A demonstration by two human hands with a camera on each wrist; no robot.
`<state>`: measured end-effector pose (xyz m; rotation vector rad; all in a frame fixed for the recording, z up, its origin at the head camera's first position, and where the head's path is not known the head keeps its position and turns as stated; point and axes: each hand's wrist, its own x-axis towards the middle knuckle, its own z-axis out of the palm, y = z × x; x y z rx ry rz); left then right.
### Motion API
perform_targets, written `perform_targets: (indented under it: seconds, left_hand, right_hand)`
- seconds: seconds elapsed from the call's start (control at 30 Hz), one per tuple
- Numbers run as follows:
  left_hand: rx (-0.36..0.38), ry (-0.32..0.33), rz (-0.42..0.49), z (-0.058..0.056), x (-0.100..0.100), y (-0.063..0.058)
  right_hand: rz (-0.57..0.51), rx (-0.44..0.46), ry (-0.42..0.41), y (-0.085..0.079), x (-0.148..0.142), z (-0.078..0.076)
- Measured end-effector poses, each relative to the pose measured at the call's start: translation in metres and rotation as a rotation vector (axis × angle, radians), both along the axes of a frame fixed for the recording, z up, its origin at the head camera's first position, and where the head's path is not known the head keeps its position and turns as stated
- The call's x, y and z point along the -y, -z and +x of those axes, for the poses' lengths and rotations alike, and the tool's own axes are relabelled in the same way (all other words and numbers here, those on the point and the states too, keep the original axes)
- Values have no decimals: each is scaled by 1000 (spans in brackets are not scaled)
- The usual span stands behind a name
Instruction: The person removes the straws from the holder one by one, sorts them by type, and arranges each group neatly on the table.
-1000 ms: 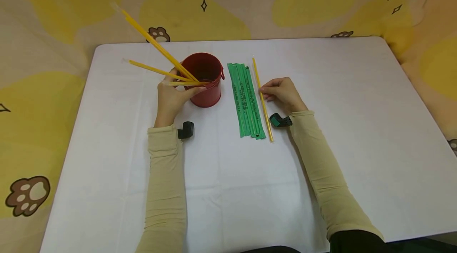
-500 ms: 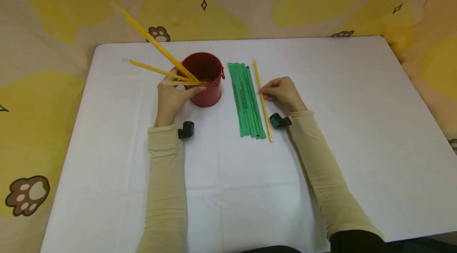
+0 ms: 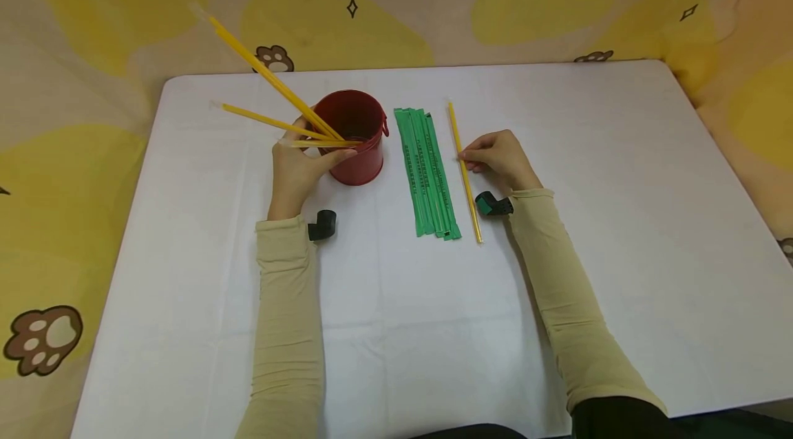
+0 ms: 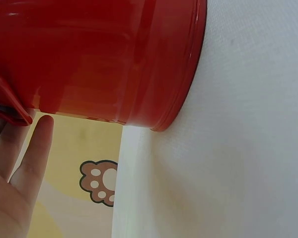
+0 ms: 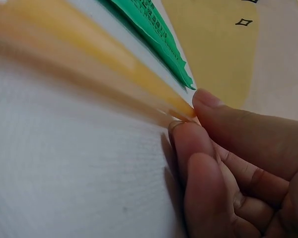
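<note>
My left hand (image 3: 297, 174) grips a small red metal bucket (image 3: 365, 162) by its left side, thumb over the near rim. Several yellow straws (image 3: 266, 74) in clear wrappers lean out of the bucket to the left. In the left wrist view the bucket wall (image 4: 89, 54) fills the upper left, with fingers (image 4: 35, 158) at a handle lug. On the right, my right hand (image 3: 498, 158) pinches one yellow wrapped straw (image 3: 466, 184) between thumb and fingertips. The right wrist view shows this straw (image 5: 124, 57) close up, blurred, near the table surface.
Between the hands, several green paper-wrapped sticks (image 3: 427, 174) lie side by side on the white-covered table (image 3: 396, 329). A patterned yellow and beige cloth (image 3: 446, 5) hangs behind the table. Each wrist carries a small black camera (image 3: 323, 226).
My right hand has moved slightly right with the yellow straw, widening the gap to the green sticks. The left hand and bucket stay in place.
</note>
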<state>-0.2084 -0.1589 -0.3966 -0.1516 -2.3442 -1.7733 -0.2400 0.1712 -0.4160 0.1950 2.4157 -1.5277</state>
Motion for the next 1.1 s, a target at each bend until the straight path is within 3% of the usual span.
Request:
perform_targets:
  seconds: [0.47, 0.77, 1.1]
  left_hand:
    - [5, -2, 9, 1, 0, -1]
    - [12, -2, 4, 1, 0, -2]
    - [13, -2, 9, 1, 0, 0]
  right_hand:
    - [27, 19, -12, -3, -2, -1]
    - [116, -48, -21, -5, -6, 1]
    - [40, -24, -16, -2, -12, 0]
